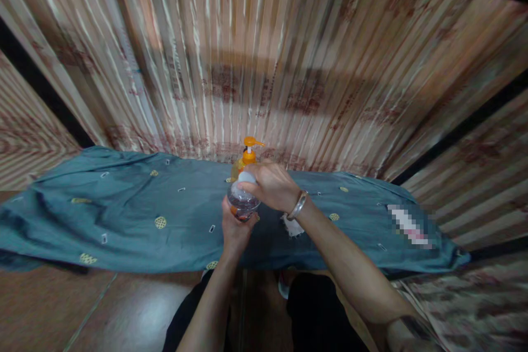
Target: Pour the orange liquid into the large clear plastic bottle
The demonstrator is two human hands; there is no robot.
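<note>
The clear, rounded plastic container (243,202), count one, is held upright or nearly so above the near-middle of the teal printed cloth (136,198); whether its base touches the cloth cannot be told. A white rounded top (246,177), count one, sits at its upper end.

The left hand (236,231) curls its fingers about the container's lower part. The right hand (273,182) reaches over from the other side, thumb and fingers apparently pinching the white top; the far fingertips are hidden.

The step in hand is judged to be work at the container's top, with the left hand as support. Whether the top is being turned, pressed or lifted cannot be established. The next move appears to call for a firm left hold and a controlled right grip, the container kept level.

Directly behind stands one yellowish transparent bottle with an orange pump head (249,157), its spout pointing right; contact with the container cannot be judged. One white frayed cloth piece (293,226) lies near the right wrist, which bears one silver bracelet (297,206). Beyond the cloth hangs a striped, brown-patterned curtain (264,66).
</note>
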